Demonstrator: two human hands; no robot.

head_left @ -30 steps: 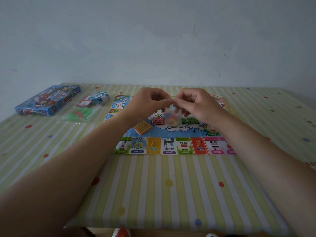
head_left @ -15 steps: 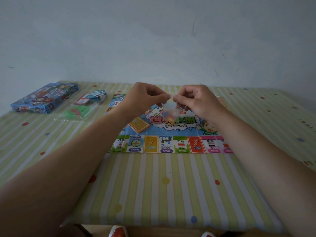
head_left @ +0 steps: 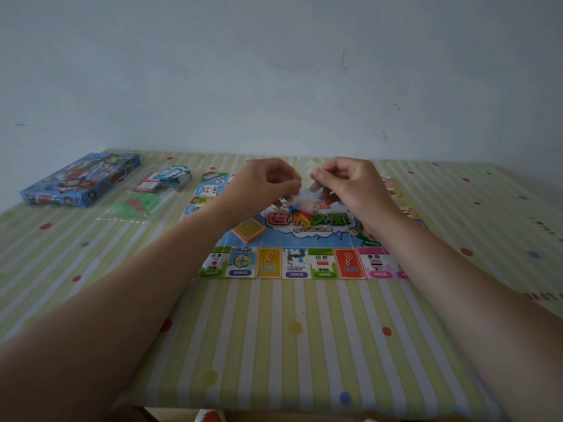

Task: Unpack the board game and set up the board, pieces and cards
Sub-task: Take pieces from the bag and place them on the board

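Seen from the head camera, a small clear plastic bag (head_left: 300, 205) hangs just above the middle of the colourful paper game board (head_left: 292, 263), which lies flat on the green-striped, dotted tablecloth (head_left: 274, 345). Blue, red, yellow and white pieces sit in the bag's bottom. The left hand (head_left: 262, 185) and right hand (head_left: 350, 184) pinch its top with curled fingers. An orange card stack (head_left: 249, 230) rests on the board. Far left lie a blue cardboard game box (head_left: 80, 180) and a larger clear bag (head_left: 146, 199) holding green pieces and cards.

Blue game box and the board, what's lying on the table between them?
Head view: a clear bag of green pieces and, behind it, a wrapped bundle of cards lie between the box and the board.
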